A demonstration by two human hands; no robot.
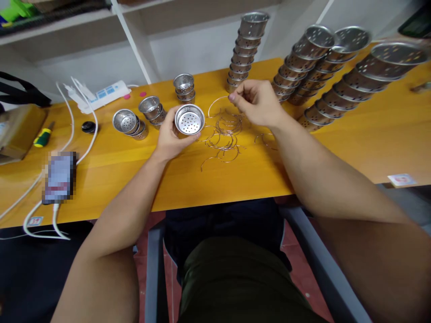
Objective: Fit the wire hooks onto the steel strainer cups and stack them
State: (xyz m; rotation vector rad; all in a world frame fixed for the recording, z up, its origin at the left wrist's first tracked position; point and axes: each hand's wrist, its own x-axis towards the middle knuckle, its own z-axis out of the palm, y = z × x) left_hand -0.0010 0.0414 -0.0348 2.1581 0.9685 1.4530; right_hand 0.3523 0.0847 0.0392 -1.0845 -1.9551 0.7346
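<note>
My left hand (170, 137) is wrapped round a perforated metal cup (189, 120), its open top tipped toward me so the holes in its base show. To the right, my right hand (256, 101) pinches one end of a thin curved wire ring (213, 105) between thumb and fingertips. That wire arcs down to the left, a little apart from the cup. Below it a loose heap of similar wire rings (229, 128) lies on the wooden table (215, 188). A few more wires (267, 141) lie partly behind my right forearm.
Tall stacks of perforated cups (247, 49) (357, 85) stand at the back and right. Shorter stacks (151, 107) sit left of centre. A power strip (104, 96), white cables, a phone (59, 177), a screwdriver (43, 136) and a cardboard box (22, 130) occupy the left side.
</note>
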